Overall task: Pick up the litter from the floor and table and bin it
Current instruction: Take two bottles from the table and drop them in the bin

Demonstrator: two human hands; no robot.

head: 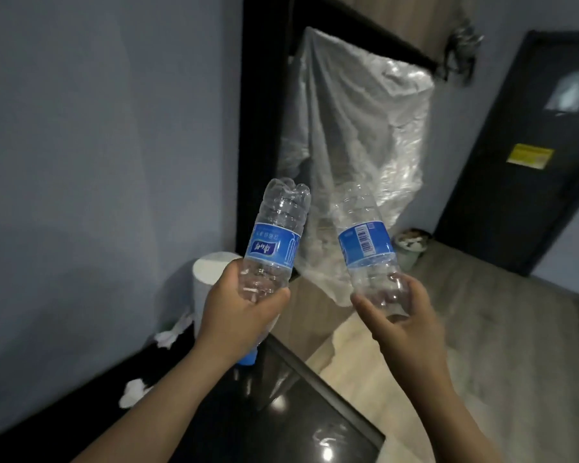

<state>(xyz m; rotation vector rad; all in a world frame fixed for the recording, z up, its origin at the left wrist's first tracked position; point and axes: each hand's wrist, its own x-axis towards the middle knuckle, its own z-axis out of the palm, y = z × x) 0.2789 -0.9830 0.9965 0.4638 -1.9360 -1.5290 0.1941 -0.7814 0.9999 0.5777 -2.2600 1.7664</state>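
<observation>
- My left hand [238, 315] has its fingers [269, 299] clamped round the neck end of one empty bottle [274, 235], base pointing up and away.
- My right hand [401, 315] grips a second bottle [365, 242] the same way. The two bottles lean together without touching.
- The bin [410, 248] stands on the floor beyond my right fingers, so that hand is nearer.
- Tissue scraps [134, 392] lie on the table [315, 412], below and left of my left fingers.

Left bottle [273, 248]: neck was hidden behind the left hand [238, 315]
Right bottle [365, 245]: neck end was hidden inside the right hand [405, 319]
Door notice [530, 156]: print was too blurred to read
Dark object above [462, 51]: was smeared, kind unclear
</observation>
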